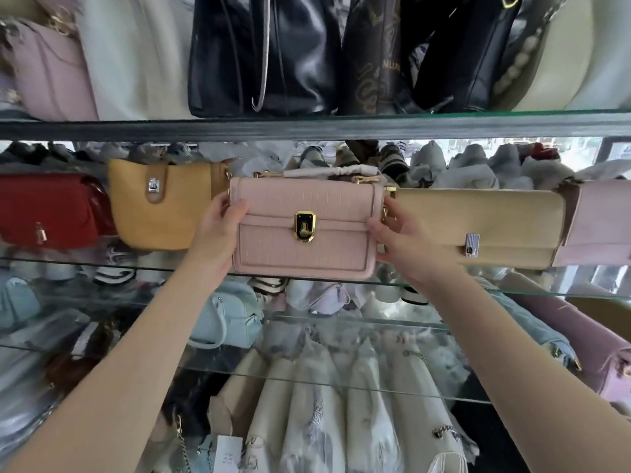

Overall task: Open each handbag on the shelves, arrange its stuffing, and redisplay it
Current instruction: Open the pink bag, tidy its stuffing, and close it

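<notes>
Pink handbag (pixel 304 230) between left hand (pixel 218 230), right hand (pixel 401 244); fingers (pixel 392 208) partly behind it

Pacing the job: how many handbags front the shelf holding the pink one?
5: red bag far left, mustard bag, pink bag centre, long beige bag, pale pink bag at right edge. More may be hidden.

Bag shop; I'm facing its display. Several glass shelves (pixel 307 126) stacked up, each lined with handbags front out: black bags (pixel 263 56) up top, then red bag (pixel 51 209), yellow bag (pixel 164 203), pink bag (pixel 304 230) and beige clutch (pixel 478 223) in my row. Near, low: bags in plastic (pixel 341 404), paper tag (pixel 223 454) at left. Pink bag's handle (pixel 334 174) is paper-wrapped.
</notes>
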